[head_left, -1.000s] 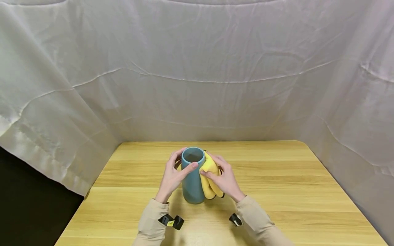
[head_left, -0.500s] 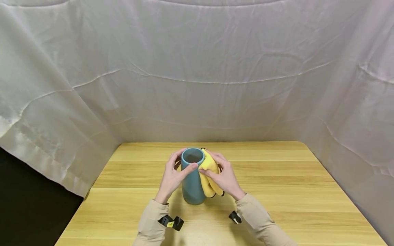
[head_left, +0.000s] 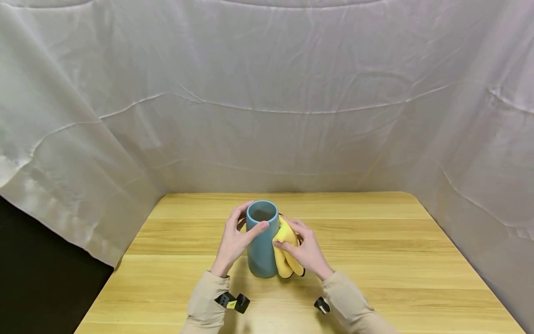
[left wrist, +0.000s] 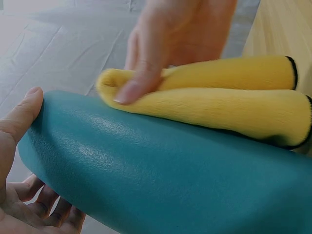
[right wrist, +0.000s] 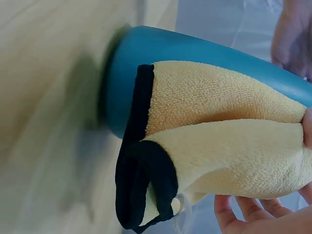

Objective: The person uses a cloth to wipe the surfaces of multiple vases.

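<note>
A tall blue-green vase (head_left: 263, 255) with a round open mouth stands upright on the table. My left hand (head_left: 232, 240) grips it close under the rim, thumb on the near side and fingers behind. At its right side, my right hand (head_left: 306, 249) pinches a folded yellow cloth (head_left: 285, 266) between thumb and fingers, holding it against the wall. Black trim edges the cloth (right wrist: 209, 156) in the right wrist view, where a loop hangs from one corner. From the left wrist, the cloth (left wrist: 234, 109) lies along the side of the vase (left wrist: 146, 165).
The wooden table (head_left: 375, 260) extends around the vase, with a pale grey curtain (head_left: 283, 148) behind it and along both sides. A dark area (head_left: 41, 269) lies beyond the table's left edge. Small black cameras (head_left: 242, 303) are strapped at the wrists.
My right hand first slides the cloth slightly up the vase's side, then down, so it sits lower now. The left hand and the vase stay in place.
</note>
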A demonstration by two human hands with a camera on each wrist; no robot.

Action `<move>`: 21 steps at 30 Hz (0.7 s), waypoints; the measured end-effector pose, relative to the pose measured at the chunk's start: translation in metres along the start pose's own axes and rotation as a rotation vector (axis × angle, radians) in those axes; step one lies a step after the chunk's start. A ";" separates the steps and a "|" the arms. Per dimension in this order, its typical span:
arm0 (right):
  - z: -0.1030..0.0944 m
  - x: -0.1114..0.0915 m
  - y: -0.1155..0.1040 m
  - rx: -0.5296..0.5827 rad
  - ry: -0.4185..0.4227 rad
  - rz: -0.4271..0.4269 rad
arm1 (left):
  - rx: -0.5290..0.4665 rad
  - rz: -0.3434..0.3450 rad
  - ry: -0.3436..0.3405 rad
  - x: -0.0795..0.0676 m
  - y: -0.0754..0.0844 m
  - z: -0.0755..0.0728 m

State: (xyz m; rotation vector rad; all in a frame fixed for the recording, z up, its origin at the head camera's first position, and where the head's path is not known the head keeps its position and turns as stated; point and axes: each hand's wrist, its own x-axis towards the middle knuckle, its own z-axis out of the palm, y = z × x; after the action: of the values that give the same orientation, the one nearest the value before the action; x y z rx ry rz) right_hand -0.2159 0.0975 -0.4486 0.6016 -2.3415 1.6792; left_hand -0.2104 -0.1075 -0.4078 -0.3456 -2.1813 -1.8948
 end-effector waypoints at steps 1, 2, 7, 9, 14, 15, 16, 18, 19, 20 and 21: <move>0.001 -0.002 0.003 -0.002 -0.002 0.006 | 0.000 -0.002 0.000 0.000 0.000 0.000; 0.002 -0.003 0.006 -0.003 -0.008 0.015 | 0.001 -0.002 -0.001 0.000 0.000 0.000; 0.005 -0.011 0.017 -0.020 -0.025 0.062 | 0.001 -0.001 -0.004 0.000 0.001 0.000; 0.006 -0.013 0.020 -0.018 -0.025 0.073 | 0.003 0.000 -0.007 0.000 0.000 0.000; 0.007 -0.014 0.022 -0.001 -0.021 0.080 | 0.016 0.006 -0.011 -0.001 0.000 -0.001; 0.007 -0.014 0.022 0.002 -0.021 0.080 | 0.018 0.005 -0.011 -0.001 0.000 -0.001; 0.007 -0.014 0.022 0.004 -0.020 0.078 | 0.018 0.004 -0.011 -0.001 0.000 -0.001; 0.007 -0.014 0.022 0.005 -0.019 0.078 | 0.017 0.000 -0.009 -0.001 0.000 -0.001; 0.007 -0.014 0.022 0.005 -0.018 0.078 | 0.016 0.000 -0.009 -0.001 0.000 -0.001; 0.007 -0.014 0.022 0.004 -0.017 0.077 | 0.016 0.000 -0.008 -0.001 0.000 -0.001; 0.007 -0.014 0.022 0.004 -0.015 0.076 | 0.018 0.002 -0.009 -0.001 0.000 -0.001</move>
State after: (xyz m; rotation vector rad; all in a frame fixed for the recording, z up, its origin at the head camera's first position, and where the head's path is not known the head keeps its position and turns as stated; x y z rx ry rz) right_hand -0.2123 0.0994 -0.4753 0.5340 -2.4009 1.7167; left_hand -0.2095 -0.1085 -0.4085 -0.3533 -2.2017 -1.8755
